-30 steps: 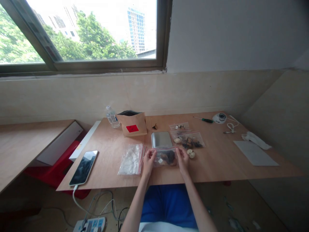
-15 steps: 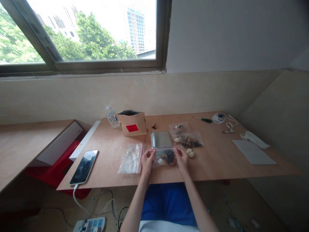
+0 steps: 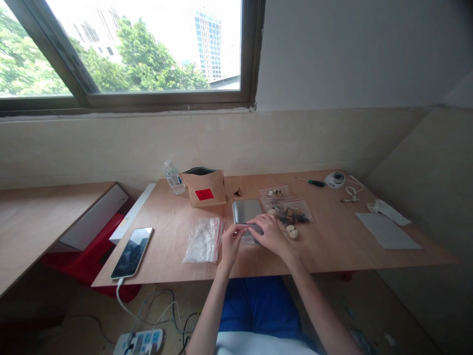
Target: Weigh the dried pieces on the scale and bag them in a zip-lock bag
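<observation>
My left hand [image 3: 231, 240] is closed in a pinch on the upper left corner of a clear zip-lock bag [image 3: 248, 238]. My right hand [image 3: 270, 234] has its fingertips on the bag's top edge, close beside the left fingers, and covers most of the bag and its contents. Just beyond the hands lies a flat silver scale [image 3: 246, 211]. To the left is a stack of clear zip-lock bags [image 3: 202, 240] with red seal strips. On the right, a filled zip-lock bag [image 3: 293, 213] holds dark and brown pieces, and a pale round piece [image 3: 291, 231] rests near it.
A brown paper pouch [image 3: 205, 192] stands open beside a plastic bottle [image 3: 173, 177]. A small filled bag [image 3: 275, 192], a screwdriver [image 3: 314, 183] and a dome camera [image 3: 335, 180] lie toward the back. A charging phone [image 3: 132, 253] is at left, white paper [image 3: 386, 231] at right.
My right hand has moved left from the bag's right corner along its top edge, close to my left hand, and now hides the contents. The left hand keeps its pinch.
</observation>
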`<state>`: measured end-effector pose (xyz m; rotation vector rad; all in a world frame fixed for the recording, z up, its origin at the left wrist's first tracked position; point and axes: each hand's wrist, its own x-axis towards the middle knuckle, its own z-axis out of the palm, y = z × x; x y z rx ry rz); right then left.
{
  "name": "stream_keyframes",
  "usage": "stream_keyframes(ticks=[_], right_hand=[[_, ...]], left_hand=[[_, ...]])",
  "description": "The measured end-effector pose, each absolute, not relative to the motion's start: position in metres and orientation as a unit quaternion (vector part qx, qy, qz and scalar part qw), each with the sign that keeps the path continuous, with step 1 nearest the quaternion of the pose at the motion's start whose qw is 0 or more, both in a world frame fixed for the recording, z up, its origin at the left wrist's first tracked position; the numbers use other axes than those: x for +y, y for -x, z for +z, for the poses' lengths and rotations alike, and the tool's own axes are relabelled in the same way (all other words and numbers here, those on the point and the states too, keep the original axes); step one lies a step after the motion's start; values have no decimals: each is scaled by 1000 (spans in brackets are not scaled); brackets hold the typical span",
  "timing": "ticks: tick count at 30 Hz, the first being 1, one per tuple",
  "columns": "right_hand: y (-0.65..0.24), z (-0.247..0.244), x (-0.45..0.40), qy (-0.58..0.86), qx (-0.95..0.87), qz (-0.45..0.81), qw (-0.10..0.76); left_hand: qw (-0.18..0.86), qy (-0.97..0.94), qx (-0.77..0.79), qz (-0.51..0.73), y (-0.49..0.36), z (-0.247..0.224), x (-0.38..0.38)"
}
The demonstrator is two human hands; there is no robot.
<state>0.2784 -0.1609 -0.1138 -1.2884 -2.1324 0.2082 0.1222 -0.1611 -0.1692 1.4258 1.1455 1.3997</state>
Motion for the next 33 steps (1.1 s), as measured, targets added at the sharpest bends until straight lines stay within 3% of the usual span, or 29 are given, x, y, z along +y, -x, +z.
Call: stream_keyframes(ticks=[9,19,33], right_hand=[[-274,-104,-154,491,-848,54,189],[-268,-137,-147,451,-873,-45,179],[-283,-147,-147,461,-853,71,235]], left_hand=[[394,-580,460,545,-119,-165,-169],[362,-556,485,570,-134,-169,-176],[421,-536,448,579,-133,-171,-175]])
